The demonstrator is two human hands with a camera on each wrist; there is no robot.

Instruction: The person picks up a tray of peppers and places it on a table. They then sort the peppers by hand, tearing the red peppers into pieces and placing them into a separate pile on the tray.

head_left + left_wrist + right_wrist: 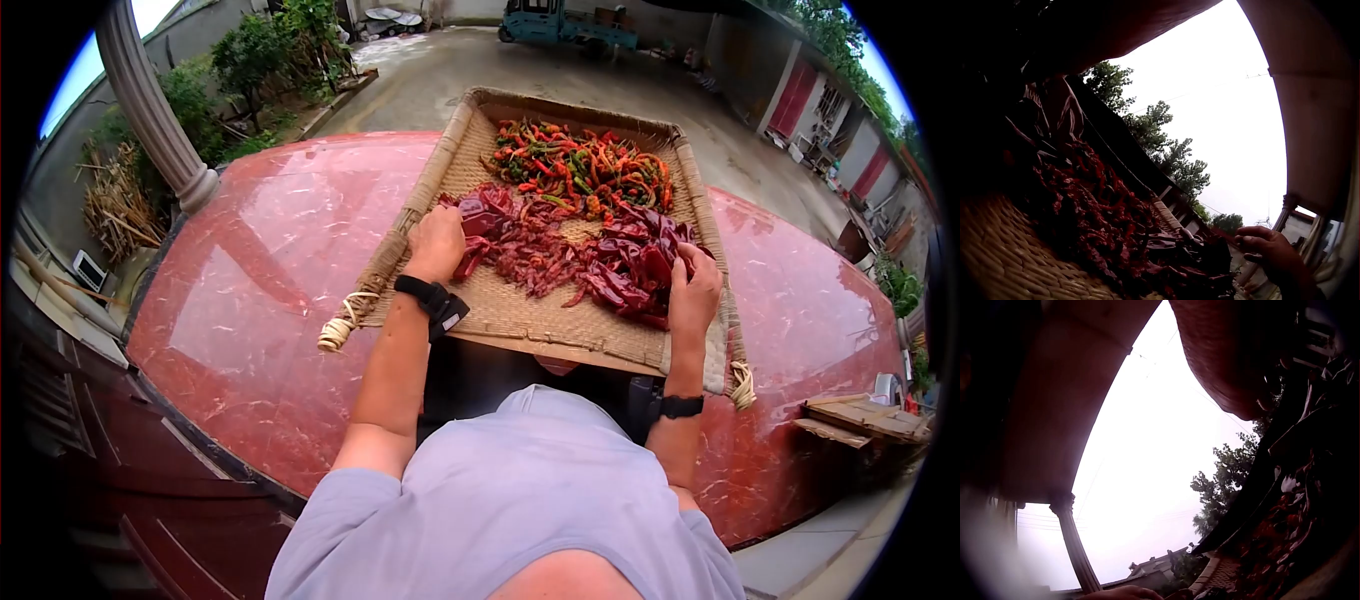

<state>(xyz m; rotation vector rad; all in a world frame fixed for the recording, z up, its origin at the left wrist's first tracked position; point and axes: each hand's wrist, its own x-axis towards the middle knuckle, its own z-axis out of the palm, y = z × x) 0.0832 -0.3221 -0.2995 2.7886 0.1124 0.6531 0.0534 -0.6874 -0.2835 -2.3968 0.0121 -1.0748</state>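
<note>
A rectangular woven tray (590,345) holds large dark-red dried peppers in two heaps, left (488,212) and right (632,262). Small shrivelled red chilies (530,250) lie between them. My left hand (437,243) is at the outer side of the left heap, its fingertips hidden from the head view; I cannot tell whether they grip a pepper. At the right heap's outer edge, my right hand (697,285) has bent fingers and thumb on a dark-red dried pepper. The left wrist view also shows this right hand (1269,253) with curled fingers, beside the dark pile.
Fresher red and green chilies (580,165) fill the tray's far end. The tray rests on a glossy red marbled table (270,270). Wooden boards (865,418) lie at the table's right side. A fluted column (150,95) stands at far left, and a teal vehicle (560,25) is parked beyond.
</note>
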